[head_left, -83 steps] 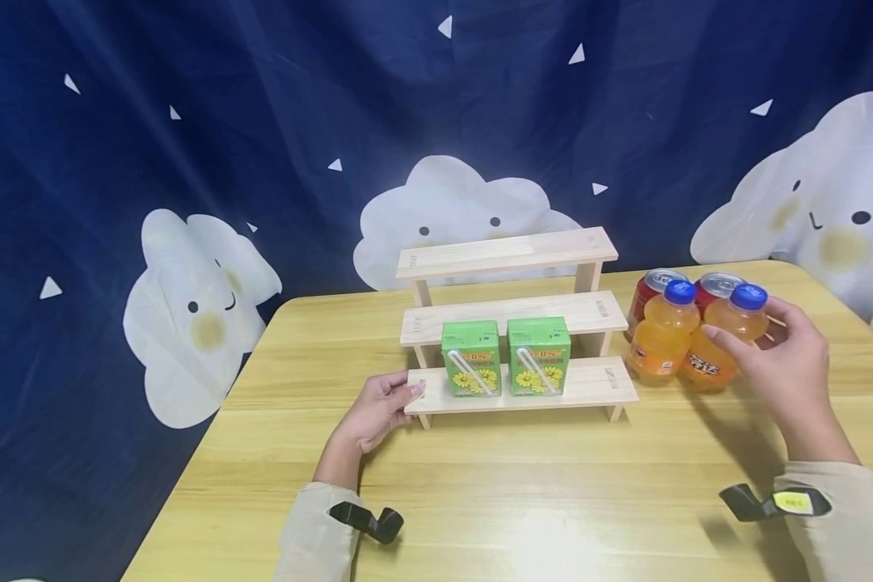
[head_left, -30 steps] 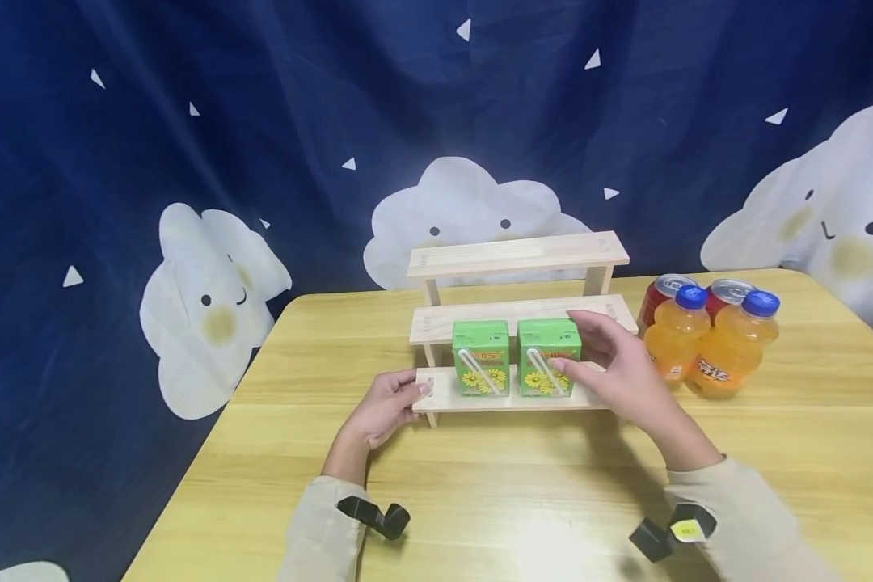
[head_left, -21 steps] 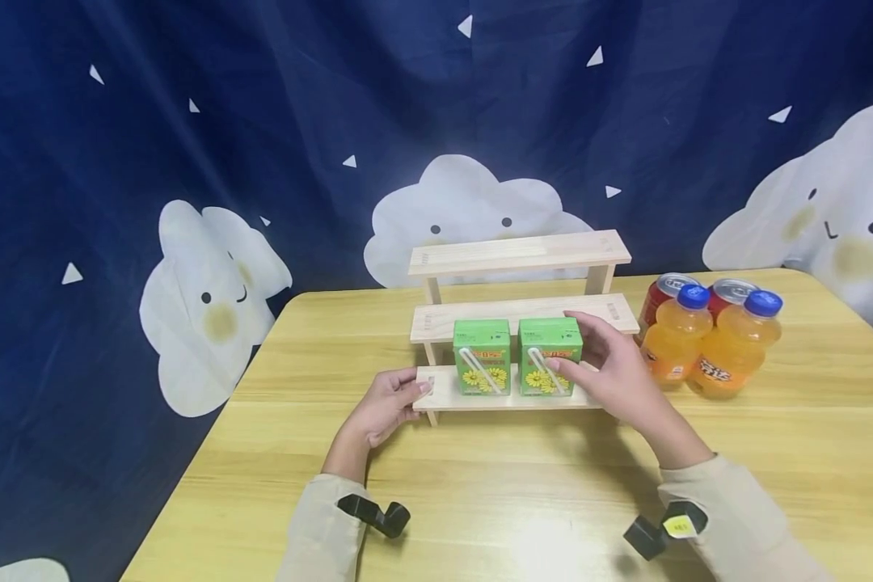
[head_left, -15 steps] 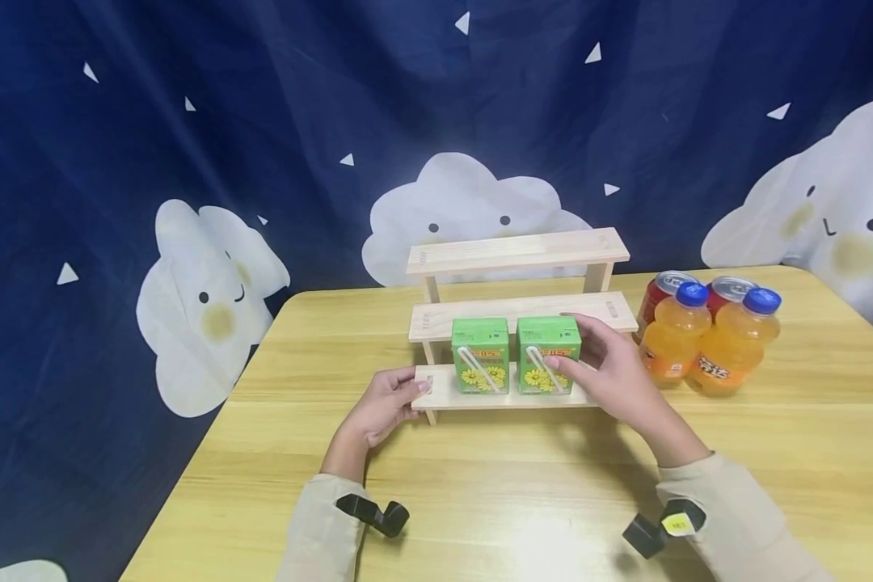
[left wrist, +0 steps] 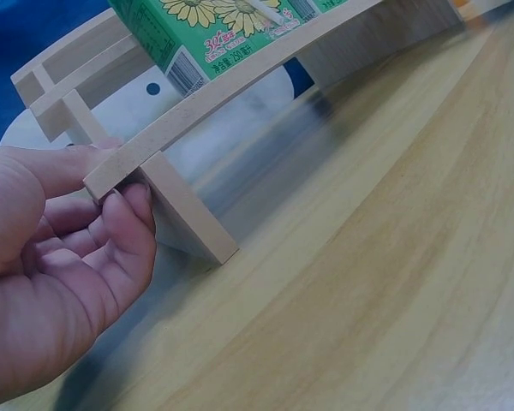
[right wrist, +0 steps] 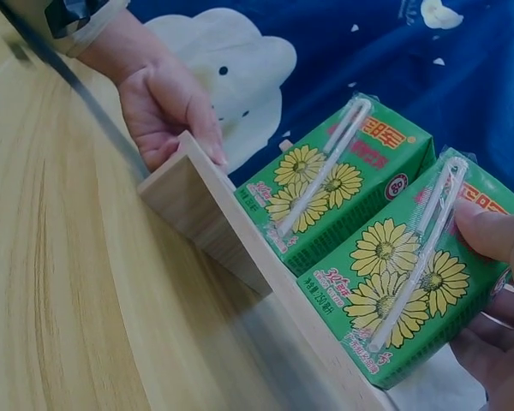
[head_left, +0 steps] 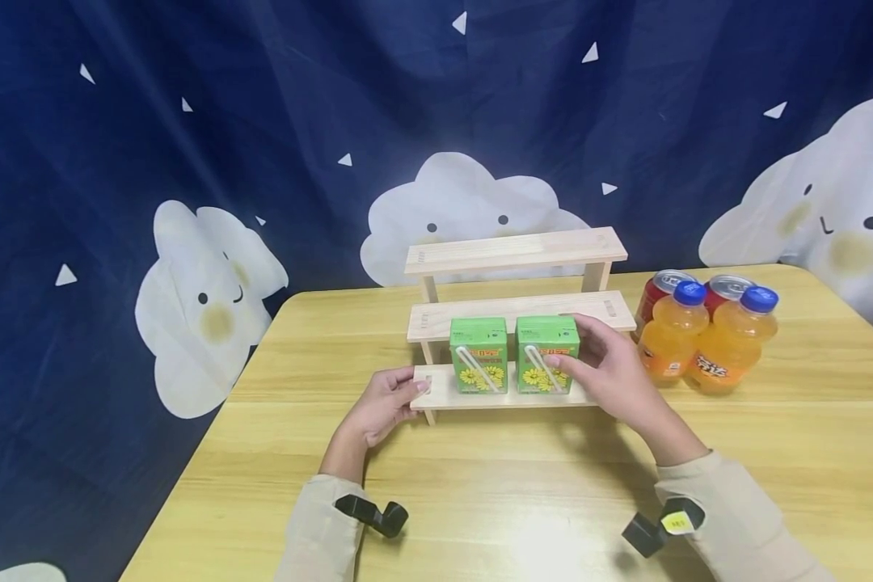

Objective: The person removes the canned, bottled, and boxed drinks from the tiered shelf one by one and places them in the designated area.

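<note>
A three-step wooden shelf (head_left: pixel 516 311) stands on the table, with two green drink cartons side by side on its lowest board. My left hand (head_left: pixel 384 406) pinches the left end of that board, thumb on top and fingers curled beneath, as the left wrist view shows. My right hand (head_left: pixel 618 376) grips the right drink carton (head_left: pixel 546 356), thumb on its front and fingers behind its right side. To its left stands the other drink carton (head_left: pixel 478 356), a small gap between them. Both have a wrapped straw on the front, plain in the right wrist view.
Right of the shelf, two orange soda bottles (head_left: pixel 731 343) with blue caps stand in front of two red cans (head_left: pixel 658 295). The wooden table (head_left: pixel 480 493) reaches back to a dark blue curtain (head_left: pixel 298 121) with white clouds. The upper two shelf boards hold nothing.
My right hand has come left from the orange soda bottles to the right drink carton and holds it. Over the last second it stays there almost still. My left hand keeps its pinch on the shelf.
</note>
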`<state>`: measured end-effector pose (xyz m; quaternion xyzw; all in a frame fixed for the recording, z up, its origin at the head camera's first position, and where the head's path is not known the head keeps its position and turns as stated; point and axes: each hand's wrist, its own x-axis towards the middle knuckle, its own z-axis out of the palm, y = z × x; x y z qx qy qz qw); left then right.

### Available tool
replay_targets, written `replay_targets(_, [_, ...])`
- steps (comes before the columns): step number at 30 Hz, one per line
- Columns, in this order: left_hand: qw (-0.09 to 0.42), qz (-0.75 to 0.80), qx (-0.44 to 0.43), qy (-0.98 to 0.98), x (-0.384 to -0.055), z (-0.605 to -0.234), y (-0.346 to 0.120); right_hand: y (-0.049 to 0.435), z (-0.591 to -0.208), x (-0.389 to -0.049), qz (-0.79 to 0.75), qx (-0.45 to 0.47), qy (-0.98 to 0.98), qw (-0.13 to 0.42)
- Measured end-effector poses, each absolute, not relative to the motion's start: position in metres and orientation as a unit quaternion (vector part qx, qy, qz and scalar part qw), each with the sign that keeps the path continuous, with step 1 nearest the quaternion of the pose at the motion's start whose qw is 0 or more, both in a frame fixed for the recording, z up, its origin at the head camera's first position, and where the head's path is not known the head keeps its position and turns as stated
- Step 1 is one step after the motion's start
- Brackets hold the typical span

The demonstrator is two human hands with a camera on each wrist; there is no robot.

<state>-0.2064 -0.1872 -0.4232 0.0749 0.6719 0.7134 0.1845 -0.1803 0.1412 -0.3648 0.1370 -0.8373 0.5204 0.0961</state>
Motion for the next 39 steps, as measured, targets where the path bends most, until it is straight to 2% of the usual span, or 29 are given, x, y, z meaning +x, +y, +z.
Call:
replay_targets(10, [0.186,0.711,0.079,0.674,-0.207,-0.424,-0.187,0.147,-0.364,-0.177,0.522,0.14,-0.831,0.13])
replay_targets(18, [0.187,0.715,0.077,0.67,-0.208,-0.425,-0.186,0.157,-0.362,-0.176,0.523,0.117,-0.834,0.134])
replay_targets(27, [0.186,0.716,0.082,0.668,-0.207,-0.425,-0.186,0.176,-0.36,-0.165,0.51,0.081,-0.846,0.137])
replay_targets(39, [0.187,0.718,0.078,0.666,-0.208,-0.425,-0.187,0.21,-0.366,-0.154,0.485,0.048,-0.856,0.17])
